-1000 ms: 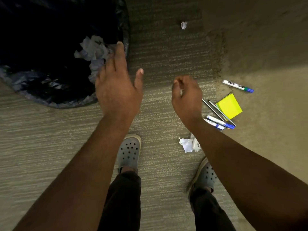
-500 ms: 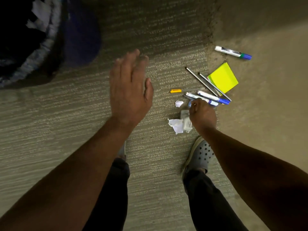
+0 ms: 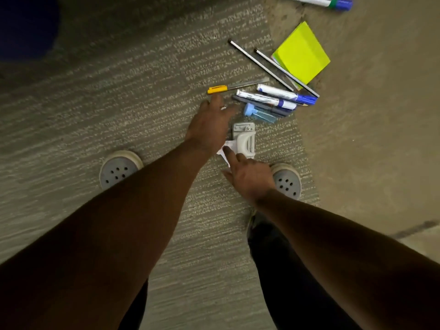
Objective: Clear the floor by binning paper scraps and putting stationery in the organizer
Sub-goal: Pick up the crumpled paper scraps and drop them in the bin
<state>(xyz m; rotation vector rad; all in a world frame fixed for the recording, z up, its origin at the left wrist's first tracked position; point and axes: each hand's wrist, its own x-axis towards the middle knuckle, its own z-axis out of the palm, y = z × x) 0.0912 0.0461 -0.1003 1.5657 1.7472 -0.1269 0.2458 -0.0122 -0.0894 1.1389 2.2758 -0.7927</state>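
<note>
Reaching low, both hands look unclenched — left hand (image 3: 210, 125) over a small scrap, right hand (image 3: 250, 177) touching the paper scrap (image 3: 225, 152) on the floor (image 3: 119, 103); the stapler (image 3: 244, 139) alongside risks being grabbed too.

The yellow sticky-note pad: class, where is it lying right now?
In the head view, the yellow sticky-note pad lies on the floor at upper right, beside two thin rods, below the marker at the top edge.

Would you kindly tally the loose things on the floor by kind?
Markers: 3
Thin dark sticks: 2
Dark pen: 1
Yellow sticky pad: 1
Yellow-handled tool: 1
Blue tube: 1
Grey stapler-like tool: 1
Paper scraps: 1 clearly seen
Total: 11
</note>
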